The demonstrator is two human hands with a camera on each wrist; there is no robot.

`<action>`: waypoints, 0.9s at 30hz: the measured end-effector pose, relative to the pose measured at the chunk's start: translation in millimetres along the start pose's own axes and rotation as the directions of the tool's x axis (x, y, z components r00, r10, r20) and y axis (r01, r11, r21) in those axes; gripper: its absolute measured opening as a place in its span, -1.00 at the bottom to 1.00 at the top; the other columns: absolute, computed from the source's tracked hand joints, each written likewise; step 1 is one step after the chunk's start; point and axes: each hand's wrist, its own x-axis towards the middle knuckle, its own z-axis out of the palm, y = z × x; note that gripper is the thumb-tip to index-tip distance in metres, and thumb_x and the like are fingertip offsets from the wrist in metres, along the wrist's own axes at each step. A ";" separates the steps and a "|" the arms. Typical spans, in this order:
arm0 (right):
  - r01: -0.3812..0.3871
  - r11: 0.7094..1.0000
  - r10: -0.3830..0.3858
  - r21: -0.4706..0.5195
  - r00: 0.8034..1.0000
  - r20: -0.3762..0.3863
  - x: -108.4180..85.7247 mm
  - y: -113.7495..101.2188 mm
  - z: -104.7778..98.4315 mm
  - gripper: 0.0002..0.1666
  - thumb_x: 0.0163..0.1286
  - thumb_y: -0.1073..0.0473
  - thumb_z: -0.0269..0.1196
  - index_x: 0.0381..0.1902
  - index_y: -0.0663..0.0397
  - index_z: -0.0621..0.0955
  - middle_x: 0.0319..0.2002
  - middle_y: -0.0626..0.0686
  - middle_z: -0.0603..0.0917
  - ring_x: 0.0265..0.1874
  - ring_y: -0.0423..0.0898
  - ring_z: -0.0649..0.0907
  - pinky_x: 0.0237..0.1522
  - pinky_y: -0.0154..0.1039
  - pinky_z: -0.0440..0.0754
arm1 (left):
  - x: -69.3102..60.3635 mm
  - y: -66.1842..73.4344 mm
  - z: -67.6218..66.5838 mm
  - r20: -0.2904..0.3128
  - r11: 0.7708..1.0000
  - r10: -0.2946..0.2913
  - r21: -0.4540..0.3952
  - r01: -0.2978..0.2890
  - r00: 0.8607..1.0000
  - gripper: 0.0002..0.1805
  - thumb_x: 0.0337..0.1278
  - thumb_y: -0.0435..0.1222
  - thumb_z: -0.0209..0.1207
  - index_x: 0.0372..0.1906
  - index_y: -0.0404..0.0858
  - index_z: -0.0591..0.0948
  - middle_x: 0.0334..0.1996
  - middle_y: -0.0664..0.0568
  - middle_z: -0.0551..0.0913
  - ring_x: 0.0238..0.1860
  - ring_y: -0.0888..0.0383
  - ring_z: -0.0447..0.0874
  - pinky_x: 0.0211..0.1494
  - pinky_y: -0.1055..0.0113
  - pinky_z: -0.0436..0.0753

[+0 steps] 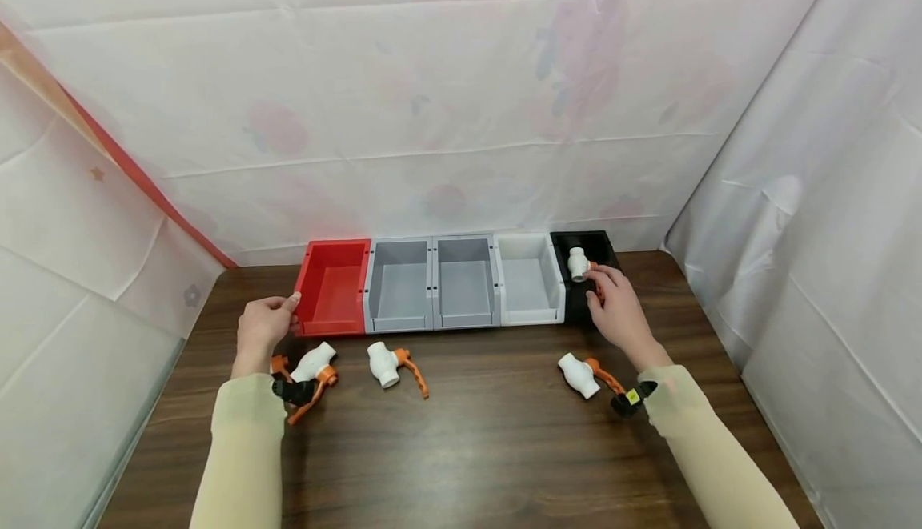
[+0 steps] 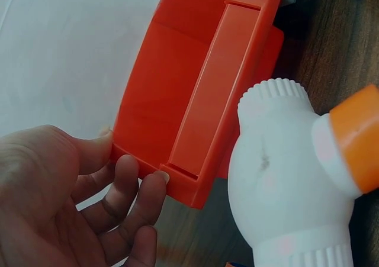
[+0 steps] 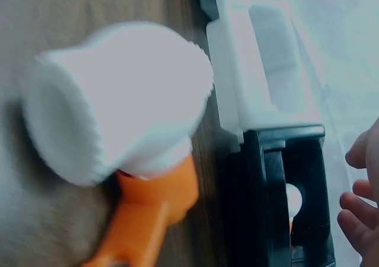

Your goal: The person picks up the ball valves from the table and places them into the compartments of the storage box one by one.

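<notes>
Now, with the middle of the tabletop as our clock centre, one white valve (image 1: 578,263) sits inside the black bin (image 1: 577,310) at two o'clock, its orange handle partly covered by the right hand (image 1: 618,309). The right wrist view shows those fingers loosely bent, apart from the valve, nothing between them: grip off, by my reading. Over at ten o'clock the left hand (image 1: 261,327) pinches the near corner of the red bin (image 1: 331,297), thumb against fingers.

So the score: one valve in, three out on the wood! The left valve (image 1: 313,362) lies at nine by the wrist, the middle valve (image 1: 383,365) just inside it, the right valve (image 1: 579,375) out at three. Looks like early going. Two grey bins (image 1: 401,301) and a white bin (image 1: 529,293) fill the row from eleven through one.

Underneath, a dark wood-grain table (image 1: 461,449); beyond, at twelve, a creased pale backdrop (image 1: 446,97) with faint pink patches, plain white cloth (image 1: 828,297) along three, and a red strip (image 1: 137,173) slanting down around ten.
</notes>
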 end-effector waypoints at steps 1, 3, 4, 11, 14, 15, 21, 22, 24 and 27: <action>0.003 1.000 -0.003 0.009 1.000 0.008 -4.2 -2.5 -1.3 -0.64 0.38 0.36 0.23 0.13 0.24 0.59 0.24 0.31 0.46 0.22 0.29 0.45 0.16 0.24 0.42 | -0.3 0.2 -0.2 0.000 1.000 -0.002 -0.003 0.002 1.000 -0.34 0.46 0.11 -0.03 0.28 -0.36 0.52 -0.18 -0.18 0.67 -0.11 -0.11 0.63 -0.08 0.07 0.56; 0.011 1.000 -0.011 0.026 0.999 0.030 -12.4 -6.4 -3.2 -0.67 0.39 0.36 0.22 0.11 0.22 0.61 0.23 0.29 0.47 0.20 0.27 0.47 0.12 0.24 0.45 | -1.1 1.0 -0.5 0.004 1.000 -0.004 -0.009 0.004 1.000 -0.33 0.46 0.12 -0.03 0.30 -0.37 0.50 -0.17 -0.19 0.67 -0.11 -0.11 0.65 -0.04 0.02 0.58; 0.017 0.999 -0.018 0.034 0.999 0.041 -16.3 -8.6 -4.4 -0.68 0.40 0.36 0.22 0.10 0.21 0.61 0.23 0.26 0.49 0.19 0.25 0.49 0.10 0.23 0.47 | -1.5 1.3 -0.6 0.007 1.000 -0.006 -0.013 0.006 1.000 -0.32 0.45 0.12 -0.02 0.30 -0.37 0.50 -0.17 -0.19 0.67 -0.11 -0.10 0.66 -0.01 0.01 0.59; 0.085 0.994 -0.092 0.068 0.991 0.102 -41.6 -18.1 -10.4 -0.73 0.38 0.37 0.26 0.02 0.15 0.66 0.13 0.16 0.58 0.10 0.17 0.57 0.04 0.16 0.54 | -4.5 2.3 -1.1 0.005 1.000 -0.001 -0.025 0.001 1.000 -0.32 0.45 0.13 -0.02 0.29 -0.37 0.50 -0.19 -0.17 0.65 -0.12 -0.09 0.68 0.01 0.01 0.60; 0.097 0.993 -0.107 0.070 0.983 0.147 -52.4 -21.2 -13.1 -0.72 0.34 0.38 0.29 0.01 0.13 0.67 0.12 0.16 0.59 0.11 0.16 0.56 0.05 0.17 0.54 | -3.5 3.1 -1.9 0.005 1.000 -0.001 -0.020 0.001 1.000 -0.32 0.45 0.12 -0.02 0.29 -0.37 0.50 -0.18 -0.18 0.65 -0.10 -0.11 0.67 -0.02 0.03 0.60; 0.101 0.992 -0.112 0.071 0.980 0.165 -56.1 -21.8 -14.0 -0.71 0.33 0.39 0.30 0.01 0.14 0.67 0.13 0.16 0.58 0.12 0.17 0.55 0.06 0.17 0.53 | -3.2 3.4 -1.8 0.006 1.000 -0.001 -0.020 0.001 1.000 -0.33 0.45 0.12 -0.02 0.29 -0.37 0.50 -0.18 -0.18 0.65 -0.10 -0.11 0.67 -0.03 0.04 0.60; 0.140 0.988 -0.151 0.061 0.956 0.252 -76.0 -23.7 -19.9 -0.60 0.25 0.44 0.36 0.04 0.11 0.68 0.20 0.19 0.55 0.18 0.21 0.50 0.11 0.20 0.49 | -2.3 3.3 -0.5 0.011 1.000 0.004 -0.010 -0.004 1.000 -0.33 0.46 0.12 -0.02 0.29 -0.37 0.50 -0.15 -0.20 0.64 -0.09 -0.13 0.63 -0.06 0.07 0.59; 0.140 0.988 -0.151 0.061 0.952 0.265 -78.7 -24.5 -20.9 -0.59 0.24 0.43 0.38 0.05 0.09 0.68 0.21 0.19 0.54 0.19 0.20 0.49 0.12 0.20 0.49 | -2.1 3.0 -0.3 0.013 1.000 0.004 -0.010 -0.004 1.000 -0.33 0.46 0.12 -0.02 0.29 -0.37 0.50 -0.15 -0.20 0.64 -0.08 -0.12 0.63 -0.07 0.08 0.59; 0.135 0.989 -0.147 0.059 0.943 0.300 -83.7 -25.9 -21.6 -0.56 0.22 0.40 0.41 0.08 0.06 0.67 0.24 0.18 0.53 0.22 0.19 0.48 0.12 0.19 0.49 | -2.0 2.4 -0.4 0.013 1.000 0.003 -0.008 -0.003 1.000 -0.33 0.46 0.12 -0.03 0.29 -0.38 0.50 -0.15 -0.19 0.65 -0.09 -0.11 0.64 -0.07 0.08 0.60; 0.130 0.990 -0.144 0.063 0.921 0.363 -90.2 -28.5 -21.2 -0.49 0.21 0.35 0.44 0.13 0.04 0.64 0.28 0.18 0.49 0.26 0.19 0.44 0.15 0.19 0.48 | -1.6 2.8 0.1 0.002 1.000 0.005 -0.003 -0.005 1.000 -0.34 0.47 0.10 -0.03 0.28 -0.38 0.50 -0.16 -0.19 0.66 -0.11 -0.09 0.67 -0.05 0.05 0.61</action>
